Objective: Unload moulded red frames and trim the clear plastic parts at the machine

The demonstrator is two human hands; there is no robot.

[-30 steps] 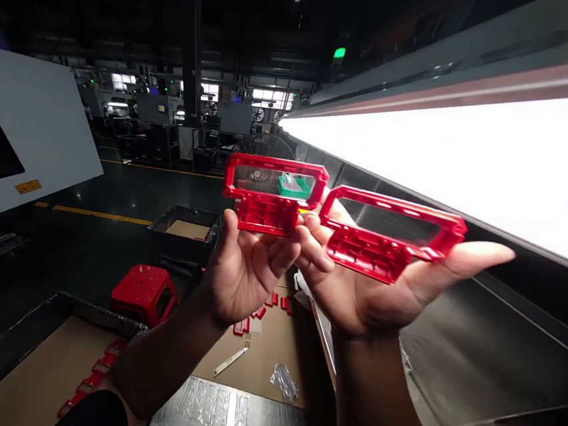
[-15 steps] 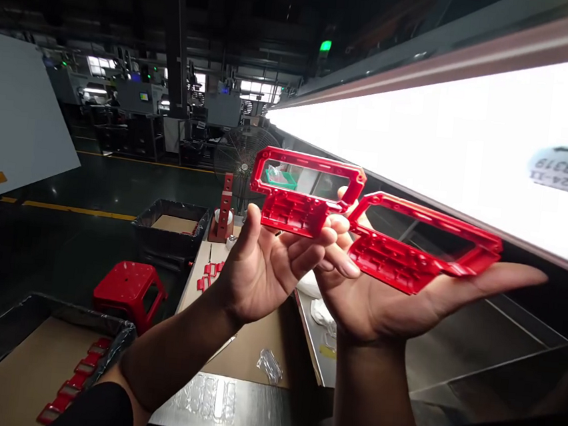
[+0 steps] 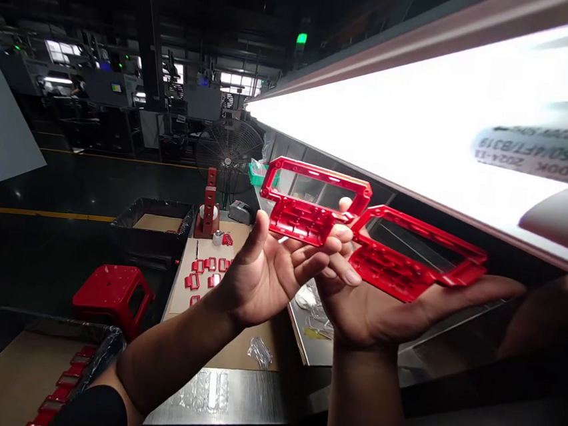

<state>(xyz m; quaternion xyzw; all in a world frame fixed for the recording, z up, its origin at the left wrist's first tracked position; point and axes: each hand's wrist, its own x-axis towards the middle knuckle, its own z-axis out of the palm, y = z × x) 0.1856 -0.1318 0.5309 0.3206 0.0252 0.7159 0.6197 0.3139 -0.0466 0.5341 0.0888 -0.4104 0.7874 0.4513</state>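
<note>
Two red plastic frames are raised below a bright tube light, each with a wide window and a ribbed block under it. My left hand (image 3: 267,278) is closed on the left red plastic frame (image 3: 300,221), gripping its lower right part, thumb raised at the side. On my right hand (image 3: 375,309) lies the right red plastic frame (image 3: 389,273), held between the fingers and the thumb side. The fingers of both hands meet between the two frames, partly hidden. Through the windows the background shows.
A tube light (image 3: 398,117) slants close above the frames. Several red parts lie on the brown-covered table (image 3: 232,332). Left of it are a red stool (image 3: 110,293) and a lined bin (image 3: 8,360) holding more red parts. A fan (image 3: 229,157) stands behind.
The view has swung right, and the room has shifted left. More red parts on the table show. Both hands keep their hold on the frames, with the right frame tilted slightly.
</note>
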